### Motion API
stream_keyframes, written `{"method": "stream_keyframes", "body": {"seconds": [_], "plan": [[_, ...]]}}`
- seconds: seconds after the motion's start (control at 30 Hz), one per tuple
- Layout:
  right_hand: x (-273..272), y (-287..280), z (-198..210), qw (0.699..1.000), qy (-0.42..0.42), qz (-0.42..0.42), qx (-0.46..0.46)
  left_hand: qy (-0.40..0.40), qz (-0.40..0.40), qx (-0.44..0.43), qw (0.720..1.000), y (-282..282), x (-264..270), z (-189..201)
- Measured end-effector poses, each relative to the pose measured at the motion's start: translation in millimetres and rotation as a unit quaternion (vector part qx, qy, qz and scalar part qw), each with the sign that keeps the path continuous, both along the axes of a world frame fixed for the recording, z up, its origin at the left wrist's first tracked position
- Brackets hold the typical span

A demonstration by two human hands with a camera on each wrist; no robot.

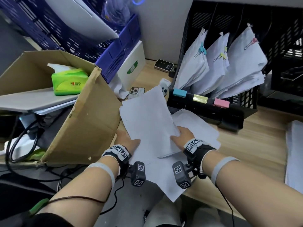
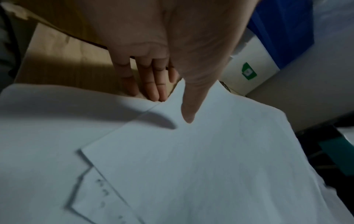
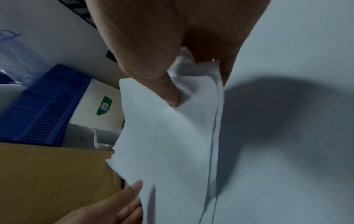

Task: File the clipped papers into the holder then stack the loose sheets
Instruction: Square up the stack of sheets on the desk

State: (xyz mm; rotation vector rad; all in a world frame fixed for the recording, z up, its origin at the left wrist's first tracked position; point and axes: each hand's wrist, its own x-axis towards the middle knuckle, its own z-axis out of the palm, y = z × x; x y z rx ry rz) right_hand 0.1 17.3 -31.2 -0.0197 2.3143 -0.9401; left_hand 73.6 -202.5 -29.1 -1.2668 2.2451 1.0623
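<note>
I hold a bundle of loose white sheets (image 1: 147, 118) above the wooden table with both hands. My left hand (image 1: 129, 141) pinches its left edge, with the thumb (image 2: 189, 106) on top and straight fingers beneath. My right hand (image 1: 182, 136) pinches the right edge, and its thumb (image 3: 168, 94) creases the paper (image 3: 168, 144). More loose sheets (image 1: 198, 128) lie under the bundle. Behind them stands the black file holder (image 1: 246, 99). In it lean three clipped bundles, with a blue clip (image 1: 193, 68), a yellow clip (image 1: 213, 71) and a pink clip (image 1: 244, 63).
An open cardboard box (image 1: 82, 120) with a green tissue pack (image 1: 68, 81) crowds the left. Behind it are a blue basket (image 1: 118, 51), a white box (image 1: 131, 66) and a phone (image 1: 136, 92). Another paper pile (image 1: 295, 153) lies at the right edge.
</note>
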Motion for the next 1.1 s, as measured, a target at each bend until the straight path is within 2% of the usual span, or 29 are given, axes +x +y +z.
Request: {"method": "stream_keyframes", "body": {"seconds": [0.13,0.23,0.27,0.37,0.43,0.47,0.6,0.7,0.77,0.87,1.0,1.07,1.1], "plan": [[7.2,7.3,12.2,0.997,-0.036,0.017,-0.073,0.046,0.076,0.051,0.995,-4.1,-4.3,6.6],[8.5,24.2,18.9,0.992,-0.065,0.001,-0.105,0.087,0.088,0.082,0.989,-5.1,-6.3,8.1],[8.0,29.8,19.9,0.993,-0.066,0.005,-0.1,0.1,0.079,0.098,0.987,-5.3,-6.6,6.8],[10.6,39.4,26.8,0.993,-0.083,0.087,-0.024,0.115,0.053,0.155,0.98,-1.1,-7.3,2.9],[13.6,42.0,27.1,0.989,-0.089,0.115,-0.008,0.13,0.041,0.152,0.979,3.5,-9.1,2.9],[15.2,42.9,25.1,0.991,-0.081,0.101,-0.02,0.144,0.028,0.141,0.979,6.3,-10.8,4.2],[18.7,53.1,17.6,0.996,-0.054,-0.051,-0.054,0.182,-0.036,0.127,0.974,18.3,-19.8,20.7],[23.6,69.4,17.3,0.987,-0.129,-0.09,-0.025,0.193,-0.093,0.173,0.961,29.5,-30.4,31.7],[28.9,85.5,17.1,0.976,-0.192,-0.102,0.002,0.181,-0.159,0.168,0.956,41.9,-39.2,33.0],[39.7,110.8,9.5,0.959,-0.254,-0.109,0.065,0.122,-0.253,0.089,0.956,58.5,-51.4,13.9],[46.2,132.8,-5.7,0.966,-0.213,-0.087,0.115,-0.03,-0.226,-0.053,0.972,58.5,-53.6,-9.1],[46.0,131.6,-8.2,0.967,-0.187,-0.127,0.118,-0.055,-0.211,-0.083,0.972,56.5,-50.1,-12.7],[47.8,127.5,-5.7,0.971,-0.167,-0.122,0.117,-0.053,-0.203,-0.09,0.974,56.3,-48.4,-14.1]]}}
